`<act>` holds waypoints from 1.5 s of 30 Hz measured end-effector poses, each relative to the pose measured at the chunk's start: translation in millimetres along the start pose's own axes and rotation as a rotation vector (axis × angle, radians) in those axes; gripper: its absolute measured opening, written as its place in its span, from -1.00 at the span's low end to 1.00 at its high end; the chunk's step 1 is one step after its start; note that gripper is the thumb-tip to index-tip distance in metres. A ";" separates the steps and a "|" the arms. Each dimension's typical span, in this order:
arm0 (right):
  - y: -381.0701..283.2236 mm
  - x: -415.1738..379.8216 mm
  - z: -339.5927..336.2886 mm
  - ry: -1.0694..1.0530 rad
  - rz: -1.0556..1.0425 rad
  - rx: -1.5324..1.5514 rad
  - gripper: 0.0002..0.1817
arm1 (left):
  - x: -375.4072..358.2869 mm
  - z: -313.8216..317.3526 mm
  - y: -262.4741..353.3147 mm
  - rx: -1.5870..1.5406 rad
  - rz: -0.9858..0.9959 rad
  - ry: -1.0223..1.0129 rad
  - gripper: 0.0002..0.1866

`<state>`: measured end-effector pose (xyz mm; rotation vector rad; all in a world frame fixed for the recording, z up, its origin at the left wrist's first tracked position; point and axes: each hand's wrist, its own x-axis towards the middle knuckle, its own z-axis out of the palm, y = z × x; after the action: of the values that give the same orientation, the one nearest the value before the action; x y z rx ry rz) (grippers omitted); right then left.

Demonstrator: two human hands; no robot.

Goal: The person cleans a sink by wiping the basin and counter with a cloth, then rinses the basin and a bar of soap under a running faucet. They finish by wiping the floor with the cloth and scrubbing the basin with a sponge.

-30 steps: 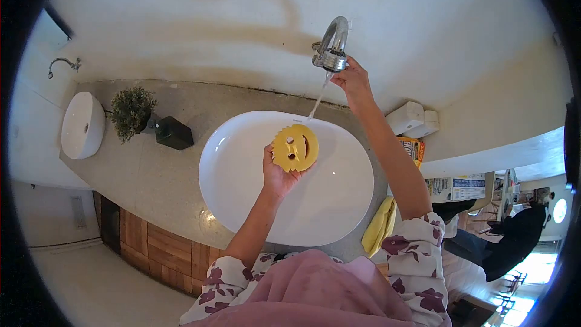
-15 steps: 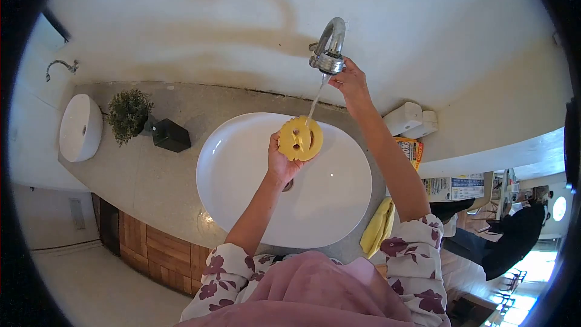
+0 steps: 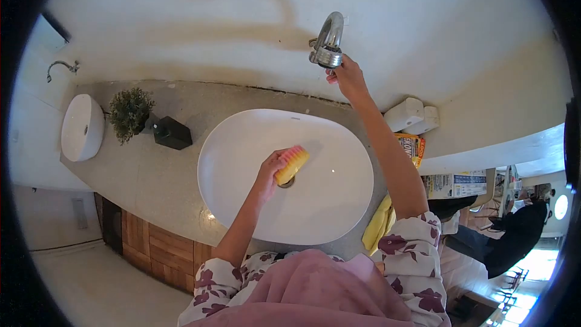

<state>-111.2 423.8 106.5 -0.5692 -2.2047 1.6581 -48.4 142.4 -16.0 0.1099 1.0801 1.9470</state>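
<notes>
My left hand [image 3: 267, 174] grips a round yellow-and-pink sponge [image 3: 293, 166] above the white oval sink basin [image 3: 339, 206]. The sponge is tilted nearly edge-on, yellow side toward me, and it partly covers the drain [image 3: 289, 184]. Up at the wall, my right hand [image 3: 350, 80] is closed at the underside of the chrome faucet [image 3: 330, 39], just behind its spout; the part it grips is hidden. No stream of water shows below the spout.
A dark square soap dispenser [image 3: 172, 132] and a potted plant [image 3: 130, 114] stand left of the basin, with a second sink [image 3: 83, 127] beyond. A yellow cloth [image 3: 379, 225], white containers [image 3: 405, 115] and an orange packet [image 3: 411, 148] lie right. A person in dark clothes [image 3: 514, 239] is farther right.
The water stream has stopped. My left hand has lowered the sponge toward the drain and turned it from face-up with its smiley cut-outs showing to edge-on. My right hand stays at the faucet.
</notes>
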 end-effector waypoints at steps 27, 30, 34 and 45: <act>82.3 -219.1 31.3 -0.541 0.038 -0.001 -0.22 | -39.2 16.4 -11.5 0.564 0.111 0.076 -0.33; 89.8 -190.8 19.6 -0.256 -0.172 -0.326 -0.34 | -31.9 -4.6 -28.1 0.507 0.078 0.057 -0.42; 79.2 -100.2 6.3 0.254 -0.110 -0.053 -0.44 | -35.4 -12.8 -28.4 0.454 0.020 0.124 -0.52; 53.2 35.4 64.7 0.485 -0.379 0.527 -0.64 | -53.9 -16.0 -21.5 0.269 -0.010 0.167 -0.61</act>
<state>-166.7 400.6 38.3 -0.3314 -1.3602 1.5918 -8.9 97.9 -24.5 0.0894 1.4474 1.8178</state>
